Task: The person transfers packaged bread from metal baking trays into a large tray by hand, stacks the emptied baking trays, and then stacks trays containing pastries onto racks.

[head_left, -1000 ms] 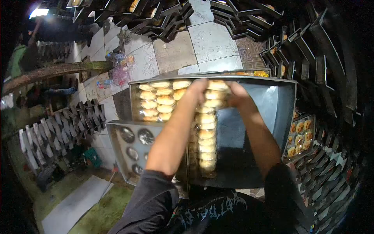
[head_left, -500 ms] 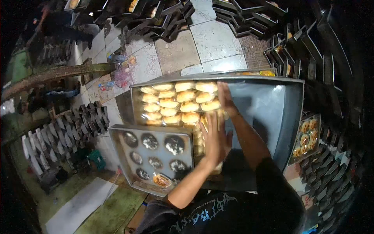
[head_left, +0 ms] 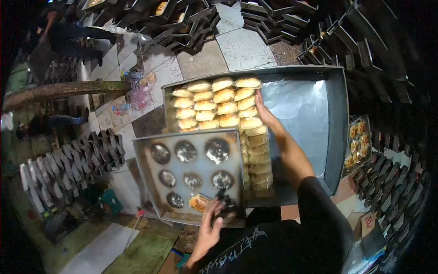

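Observation:
Rows of wrapped golden buns (head_left: 223,96) stand packed in the left half of a large metal box (head_left: 340,137). My right hand (head_left: 266,112) is open, its fingers lying along the right side of the top rows. A smaller metal tray (head_left: 157,212) with dark round patches on its bottom overlaps the box's lower left. One wrapped bun (head_left: 199,202) with a browned top lies in that tray. My left hand (head_left: 211,226) reaches over the tray's near edge, thumb and fingers apart, fingertips beside this bun. Whether they touch it I cannot tell.
Stacked dark trays (head_left: 191,27) stand at the back and along the right. A pack of wrapped pastries (head_left: 358,144) sits right of the box. A brown beam (head_left: 68,93) and stacked metal strips (head_left: 73,166) are at left. A person's legs (head_left: 82,39) show far left.
My left hand has left the buns in the large box and moved down left to the small tray. My right hand stays beside the rows. The view has shifted slightly.

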Demonstrator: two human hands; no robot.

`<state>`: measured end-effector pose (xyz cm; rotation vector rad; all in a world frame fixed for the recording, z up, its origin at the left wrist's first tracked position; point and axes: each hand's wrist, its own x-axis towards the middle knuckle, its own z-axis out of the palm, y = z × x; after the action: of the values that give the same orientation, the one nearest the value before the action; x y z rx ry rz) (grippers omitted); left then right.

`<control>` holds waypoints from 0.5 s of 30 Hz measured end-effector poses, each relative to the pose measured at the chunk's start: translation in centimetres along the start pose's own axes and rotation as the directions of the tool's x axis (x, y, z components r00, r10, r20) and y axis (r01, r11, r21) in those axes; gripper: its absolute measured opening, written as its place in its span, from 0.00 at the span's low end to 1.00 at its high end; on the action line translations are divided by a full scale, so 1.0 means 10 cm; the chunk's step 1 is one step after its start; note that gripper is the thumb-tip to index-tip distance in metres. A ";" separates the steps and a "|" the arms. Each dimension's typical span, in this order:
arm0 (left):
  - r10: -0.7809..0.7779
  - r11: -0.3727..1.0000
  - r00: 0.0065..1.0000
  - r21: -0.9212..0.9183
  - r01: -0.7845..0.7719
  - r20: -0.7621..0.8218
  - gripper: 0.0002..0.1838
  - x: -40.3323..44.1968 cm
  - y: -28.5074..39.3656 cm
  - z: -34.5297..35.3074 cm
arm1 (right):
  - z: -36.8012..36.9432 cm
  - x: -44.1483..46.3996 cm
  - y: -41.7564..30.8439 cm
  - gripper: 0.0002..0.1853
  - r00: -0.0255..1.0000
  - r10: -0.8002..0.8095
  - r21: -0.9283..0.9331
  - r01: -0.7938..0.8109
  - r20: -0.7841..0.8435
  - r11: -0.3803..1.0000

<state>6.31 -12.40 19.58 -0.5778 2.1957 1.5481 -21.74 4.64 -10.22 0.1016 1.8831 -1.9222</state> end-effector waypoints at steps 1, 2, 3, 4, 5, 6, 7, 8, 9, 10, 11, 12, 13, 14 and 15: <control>-0.010 0.996 1.000 -0.087 0.008 -0.025 0.23 -0.09 -0.16 -0.11 | -0.06 -0.03 -0.03 0.36 0.997 0.048 -0.021 -0.047 0.053 0.999; -0.057 0.975 0.997 -0.220 0.042 -0.060 0.23 -0.18 -0.35 -0.22 | -0.19 -0.09 -0.05 0.39 0.986 0.149 0.016 -0.150 0.069 0.989; -0.027 0.989 0.997 -0.146 0.015 -0.079 0.22 -0.22 -0.45 -0.38 | -0.24 -0.26 -0.20 0.40 0.994 0.005 0.028 -0.002 -0.112 1.000; -0.095 0.990 0.987 -0.114 0.080 -0.129 0.21 -0.28 -0.55 -0.54 | -0.24 -0.54 -0.44 0.38 0.957 -0.039 0.017 0.046 -0.288 0.999; -0.158 0.986 0.971 -0.085 0.145 -0.181 0.21 -0.35 -0.68 -0.70 | -0.19 -0.83 -0.73 0.36 0.887 -0.088 -0.006 0.096 -0.453 0.995; -0.229 0.972 0.950 -0.108 0.210 -0.213 0.20 -0.43 -1.10 -0.85 | -0.03 -1.24 -0.93 0.29 0.834 -0.154 -0.091 0.125 -0.529 0.988; -0.293 0.955 0.926 -0.125 0.270 -0.239 0.20 -0.45 -1.57 -1.00 | 0.21 -1.73 -1.05 0.26 0.837 -0.162 -0.161 0.090 -0.522 0.983; -0.300 0.953 0.947 -0.081 0.292 -0.111 0.19 -0.42 -1.84 -1.15 | 0.45 -2.21 -1.18 0.22 0.845 -0.178 -0.239 0.062 -0.505 0.969; -0.322 0.946 0.947 -0.037 0.322 0.015 0.19 -0.46 -2.03 -1.26 | 0.93 -2.67 -1.32 0.19 0.841 -0.114 -0.098 0.073 -0.529 0.993; -0.264 0.964 0.964 -0.008 0.265 0.028 0.18 -0.48 -2.10 -1.26 | 1.18 -3.02 -0.91 0.17 0.860 -0.085 -0.239 -0.044 -0.503 0.970; -0.192 0.981 0.980 0.022 0.192 0.043 0.17 -0.46 -2.15 -1.21 | 1.61 -3.36 -1.22 0.14 0.962 -0.009 -0.337 -0.087 -0.273 0.938; -0.145 0.989 0.987 0.029 0.144 0.070 0.17 -0.40 -2.26 -1.17 | 1.87 -3.56 -1.00 0.14 0.973 -0.017 -0.441 -0.088 -0.228 0.893; -0.090 0.996 0.992 0.030 0.088 0.091 0.18 -0.30 -2.42 -1.10 | 2.06 -3.62 -0.68 0.14 0.983 -0.028 -0.544 -0.076 -0.180 0.836; -0.197 0.979 0.980 -0.065 0.194 -0.037 0.21 -0.14 -2.87 -0.93 | 2.23 -3.63 -0.54 0.15 0.979 -0.063 -0.553 -0.056 -0.194 0.831; -0.297 0.945 0.952 -0.168 0.282 -0.075 0.21 -0.03 -2.94 -0.83 | 2.39 -3.59 -0.47 0.16 0.974 -0.100 -0.562 -0.031 -0.201 0.826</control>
<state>21.79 -29.20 -0.77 -0.9984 1.9596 1.5665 14.86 -9.22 8.51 0.1009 2.5440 -1.3338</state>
